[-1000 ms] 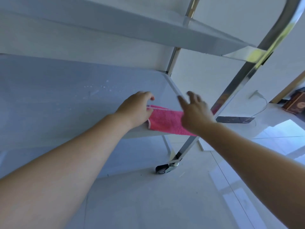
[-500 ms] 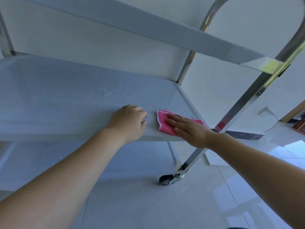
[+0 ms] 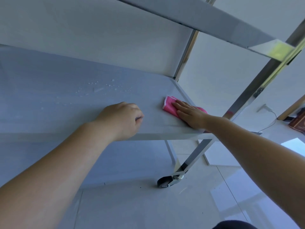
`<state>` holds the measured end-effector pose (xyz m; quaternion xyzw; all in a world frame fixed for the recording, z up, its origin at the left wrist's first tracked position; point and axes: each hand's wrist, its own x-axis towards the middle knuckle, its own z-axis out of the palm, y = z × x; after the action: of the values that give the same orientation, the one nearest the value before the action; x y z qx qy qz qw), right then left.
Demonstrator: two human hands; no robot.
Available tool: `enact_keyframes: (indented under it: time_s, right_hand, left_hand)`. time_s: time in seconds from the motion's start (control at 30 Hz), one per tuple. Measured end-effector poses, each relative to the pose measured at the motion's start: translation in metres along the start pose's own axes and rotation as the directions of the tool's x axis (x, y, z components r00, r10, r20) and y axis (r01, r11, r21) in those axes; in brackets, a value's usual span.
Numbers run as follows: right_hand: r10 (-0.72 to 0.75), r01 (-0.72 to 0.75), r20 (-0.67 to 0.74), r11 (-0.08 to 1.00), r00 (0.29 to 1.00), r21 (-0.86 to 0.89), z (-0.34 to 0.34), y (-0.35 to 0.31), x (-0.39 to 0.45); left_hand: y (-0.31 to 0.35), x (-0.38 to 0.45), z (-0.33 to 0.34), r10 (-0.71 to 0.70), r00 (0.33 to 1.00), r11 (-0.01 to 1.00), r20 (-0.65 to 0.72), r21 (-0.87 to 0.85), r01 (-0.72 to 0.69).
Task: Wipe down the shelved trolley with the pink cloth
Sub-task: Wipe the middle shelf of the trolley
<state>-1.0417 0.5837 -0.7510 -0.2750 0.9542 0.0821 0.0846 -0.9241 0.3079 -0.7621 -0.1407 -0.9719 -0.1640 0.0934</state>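
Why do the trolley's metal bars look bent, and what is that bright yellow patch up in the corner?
Head view: the wide-angle lens bows the trolley frame; the yellow patch is glare on shiny metal; the floor also reflects window light; the right hand on the pink cloth is sharp, hardly blurred.

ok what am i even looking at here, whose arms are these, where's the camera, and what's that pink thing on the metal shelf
There is no machine here: these are a person's own two arms, filmed by a wide-angle camera worn on their head, looking forward and down. That is why the arms seem to reach out from the bottom of the picture. In front is a metal trolley with shelves; you see its middle shelf, a shelf above, and one wheel on the tiled floor. The pink thing is a pink cloth. The right hand lies flat on it with straight fingers, pressing it to the shelf near the right-hand corner. The left hand rests on the shelf with fingers curled, holding nothing. A few water droplets sit farther back.
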Motion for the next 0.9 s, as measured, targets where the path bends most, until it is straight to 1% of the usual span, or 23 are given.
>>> enact_keyframes:
  time_s: [0.1,0.17,0.23,0.27,0.3,0.37,0.4,0.5,0.6,0.73,0.9]
  right_hand:
    - [-0.009,0.009,-0.036,1.000,0.999,0.011,-0.006,0.007,0.027]
    - [-0.042,0.046,-0.068,0.998,0.997,0.047,-0.008,0.012,0.043]
    - [-0.019,0.039,-0.113,0.983,0.993,0.179,-0.011,0.014,0.057]
    - [0.004,0.024,-0.129,0.977,0.992,0.214,-0.013,0.016,0.065]
    - [0.022,0.004,-0.124,0.979,0.992,0.202,-0.015,0.018,0.073]
    - [0.049,-0.042,-0.076,0.995,0.996,0.087,-0.019,0.021,0.087]
    - [0.063,-0.060,-0.064,0.997,0.996,0.056,-0.022,0.022,0.093]
    - [0.102,-0.099,-0.065,0.994,0.993,0.045,-0.023,0.021,0.101]
    - [0.117,-0.109,-0.093,0.990,0.989,0.085,-0.019,0.015,0.091]
    - [-0.005,0.003,-0.099,1.000,0.995,-0.025,-0.013,0.003,0.069]
    - [-0.140,0.133,-0.075,0.987,0.987,-0.085,-0.004,-0.024,0.017]
  left_hand:
    - [-0.001,0.002,-0.007,0.017,0.998,0.998,0.064,0.066,-0.021]
    - [-0.002,0.000,-0.007,0.031,0.999,0.998,0.044,0.045,-0.033]
    - [-0.004,-0.003,-0.003,0.045,0.999,0.999,0.010,0.030,-0.045]
    - [-0.004,-0.004,-0.001,0.051,0.999,0.998,-0.004,0.034,-0.051]
    - [-0.005,-0.004,0.000,0.055,0.998,0.998,-0.012,0.039,-0.054]
    - [-0.006,-0.003,0.001,0.056,0.998,0.998,-0.023,0.031,-0.055]
    - [-0.006,-0.003,0.002,0.056,0.998,0.998,-0.028,0.022,-0.056]
    - [-0.005,-0.003,0.002,0.054,0.998,0.999,-0.032,0.009,-0.054]
    - [-0.005,-0.005,0.001,0.056,0.998,0.998,-0.040,-0.001,-0.057]
    - [-0.005,-0.009,0.002,0.066,0.996,0.998,-0.065,0.000,-0.066]
    - [-0.006,-0.012,0.001,0.078,0.994,0.997,-0.076,-0.001,-0.078]
